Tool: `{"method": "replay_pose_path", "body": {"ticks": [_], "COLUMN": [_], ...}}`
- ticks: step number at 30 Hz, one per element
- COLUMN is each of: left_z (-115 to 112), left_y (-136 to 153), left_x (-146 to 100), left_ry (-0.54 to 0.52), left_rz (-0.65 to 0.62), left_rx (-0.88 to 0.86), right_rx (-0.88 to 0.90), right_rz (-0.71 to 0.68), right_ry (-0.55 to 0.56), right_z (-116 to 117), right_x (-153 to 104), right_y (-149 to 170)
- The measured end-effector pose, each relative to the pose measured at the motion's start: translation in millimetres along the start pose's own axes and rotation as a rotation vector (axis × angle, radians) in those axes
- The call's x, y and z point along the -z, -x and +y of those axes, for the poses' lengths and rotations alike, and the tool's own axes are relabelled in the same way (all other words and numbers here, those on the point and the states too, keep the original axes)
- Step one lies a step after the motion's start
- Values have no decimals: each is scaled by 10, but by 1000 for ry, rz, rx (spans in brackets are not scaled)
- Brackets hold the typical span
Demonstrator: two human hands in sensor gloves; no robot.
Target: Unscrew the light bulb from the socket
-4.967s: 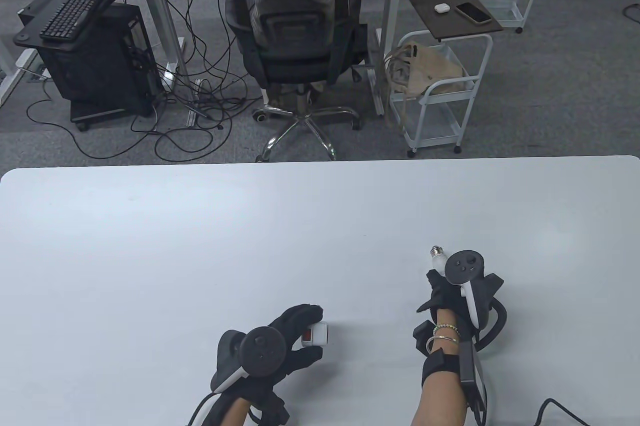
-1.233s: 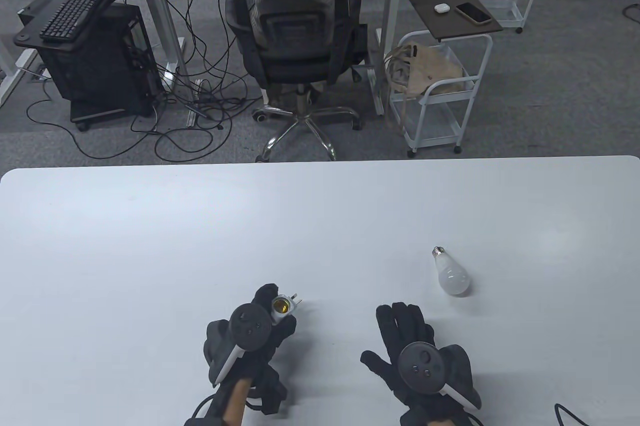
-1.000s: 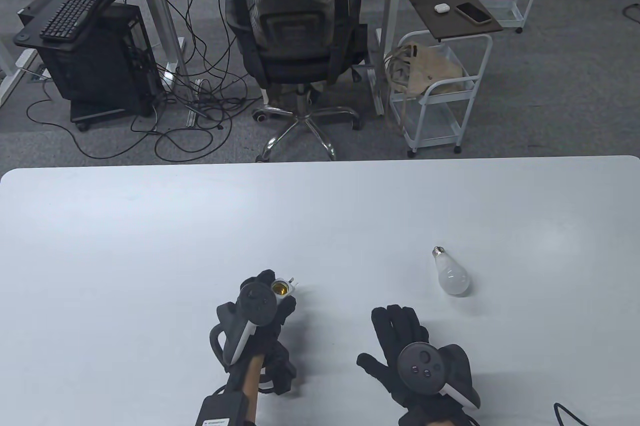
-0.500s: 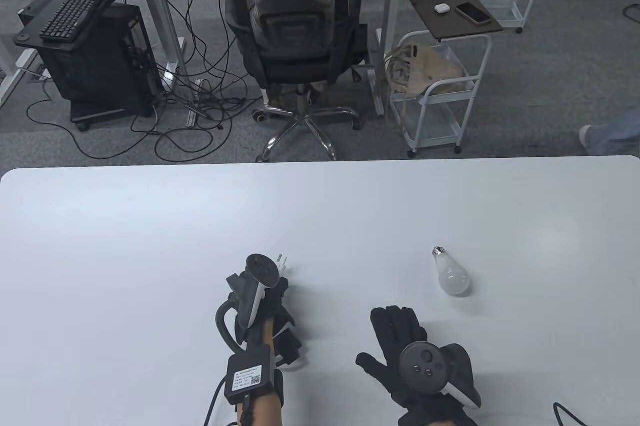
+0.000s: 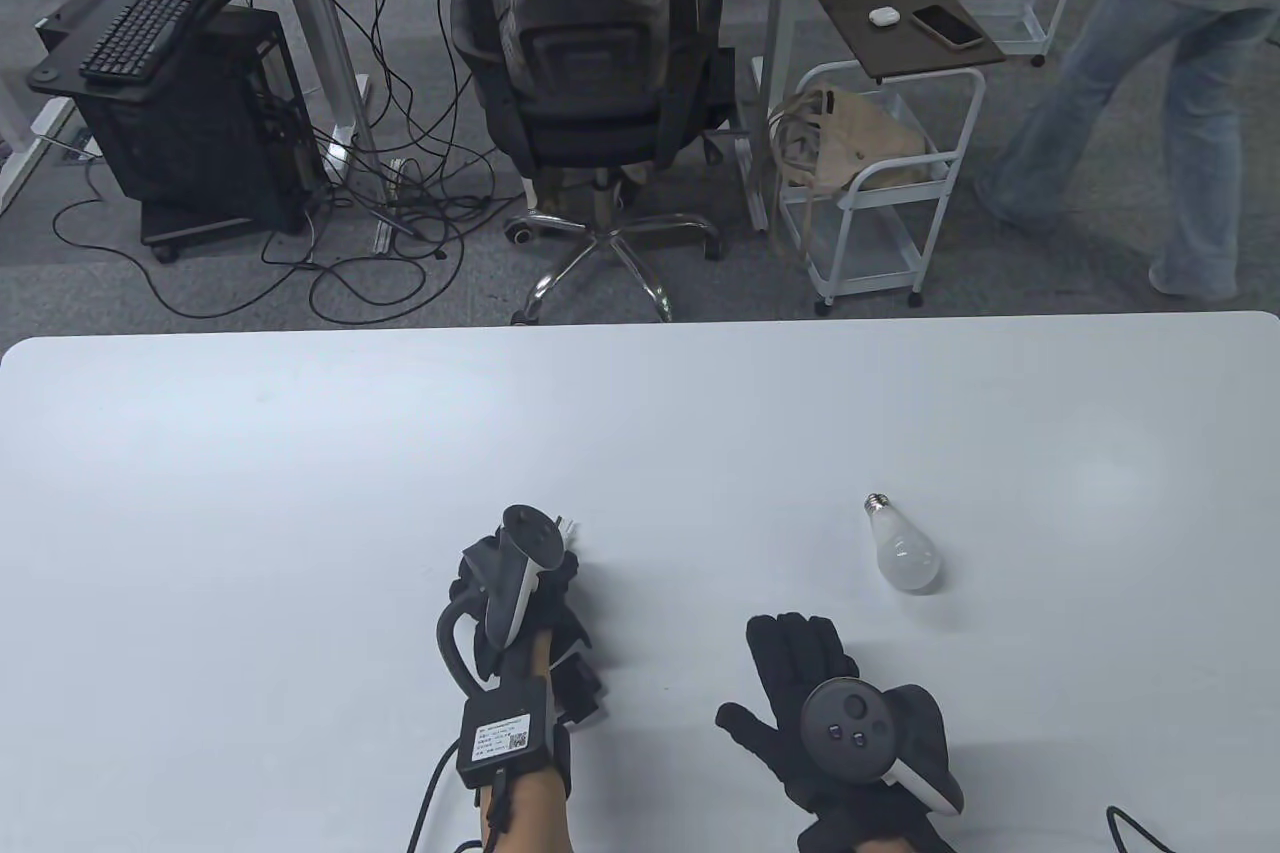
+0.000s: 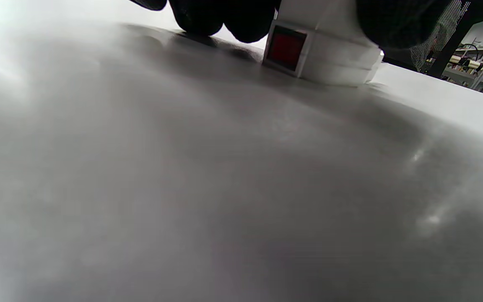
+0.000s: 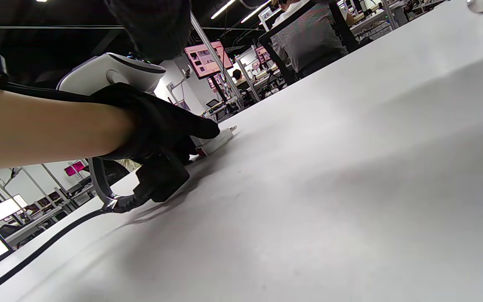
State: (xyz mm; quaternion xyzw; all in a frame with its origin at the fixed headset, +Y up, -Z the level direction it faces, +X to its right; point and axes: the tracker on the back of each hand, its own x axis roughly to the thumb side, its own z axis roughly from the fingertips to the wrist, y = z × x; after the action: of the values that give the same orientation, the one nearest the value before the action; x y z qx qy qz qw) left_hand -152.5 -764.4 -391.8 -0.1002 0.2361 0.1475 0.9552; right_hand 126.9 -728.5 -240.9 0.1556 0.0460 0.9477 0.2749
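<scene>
The white light bulb (image 5: 903, 553) lies on its side on the white table (image 5: 300, 453), right of centre, with its metal screw base pointing away; no hand touches it. My left hand (image 5: 555, 558) grips the white socket (image 5: 567, 526); only its plug prongs show beyond the tracker in the table view. In the left wrist view the socket (image 6: 325, 50), with a red switch, rests on the table and my fingertips (image 6: 208, 16) hold it from above. It also shows in the right wrist view (image 7: 220, 136). My right hand (image 5: 800, 658) lies flat, open and empty, below and left of the bulb.
A black cable (image 5: 1140, 828) lies at the table's bottom right corner. Beyond the far edge stand an office chair (image 5: 590, 63) and a white cart (image 5: 880, 183). A person in jeans (image 5: 1150, 83) walks at the far right.
My left hand has turned over and moved forward, bringing the socket down onto the table. The bulb and my right hand have stayed put. A person has walked into the background.
</scene>
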Motion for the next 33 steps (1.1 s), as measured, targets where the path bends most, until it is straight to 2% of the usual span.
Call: {"method": "replay_pose_path", "body": {"ticks": [7,12,14,17,20,23,26,33], "left_z": [0,129,221,321,357,296,147,-79], "left_y": [11,73,83,80,66,53,64,126], "left_x": [-59,-219,-368,-616,-873,-1164,-1396,-1602], "left_ry": [56,-9,-71,-111,-92,-7,7,-16], "left_rz": [-62,-174,-261,-378,-489,-584,-642,-659], "left_rx": [21,14,14,55,87,76,95,177], "right_rx": [-15,-66,-75,-96,-104,-114,-140,-189], "right_rz": [36,38,36,42,49,61,66,40], "right_ry": [6,14,5,-3,-11,-27,-56,-52], "right_z": [3,6,16,27,42,78,93,85], "right_x": [19,21,24,26,30,40,35,17], "right_y": [67,62,59,54,63,77,54,-23]}}
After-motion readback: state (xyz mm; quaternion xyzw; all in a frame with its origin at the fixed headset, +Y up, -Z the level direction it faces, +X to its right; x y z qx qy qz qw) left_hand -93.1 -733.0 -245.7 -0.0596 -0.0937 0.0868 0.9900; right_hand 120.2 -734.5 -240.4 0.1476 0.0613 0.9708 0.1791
